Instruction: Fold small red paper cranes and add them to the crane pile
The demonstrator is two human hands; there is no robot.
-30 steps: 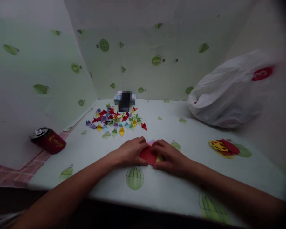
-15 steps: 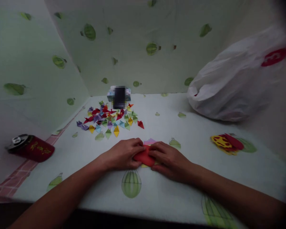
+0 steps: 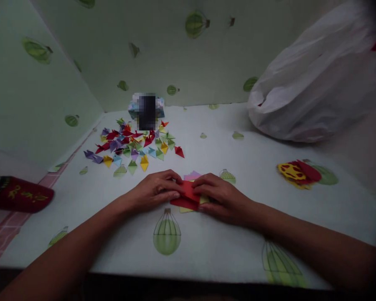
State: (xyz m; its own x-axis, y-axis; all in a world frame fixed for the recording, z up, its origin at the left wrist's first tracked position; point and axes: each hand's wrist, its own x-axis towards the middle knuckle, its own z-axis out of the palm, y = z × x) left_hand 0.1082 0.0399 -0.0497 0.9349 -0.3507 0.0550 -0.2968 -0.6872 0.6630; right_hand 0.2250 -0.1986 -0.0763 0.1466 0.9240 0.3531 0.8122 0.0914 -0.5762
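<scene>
A red paper square (image 3: 188, 195) lies on the table in front of me, on top of a small stack of pink and yellow sheets (image 3: 191, 175). My left hand (image 3: 155, 190) presses its left edge with curled fingers. My right hand (image 3: 219, 197) holds the right side, fingers pinched over the fold. Both hands touch the red paper. Beyond them lies a pile of several small folded paper pieces (image 3: 133, 144) in red, purple, yellow, green and blue.
A blurred dark object leans on a small box (image 3: 146, 109) at the back. A white plastic bag (image 3: 319, 83) sits at the right. A red and yellow paper item (image 3: 296, 172) lies right of my hands. A red can (image 3: 15, 194) lies at the left.
The view has tipped down and nearer. My hands have kept pressing and folding the red paper, which now lies flatter with a crease across it.
</scene>
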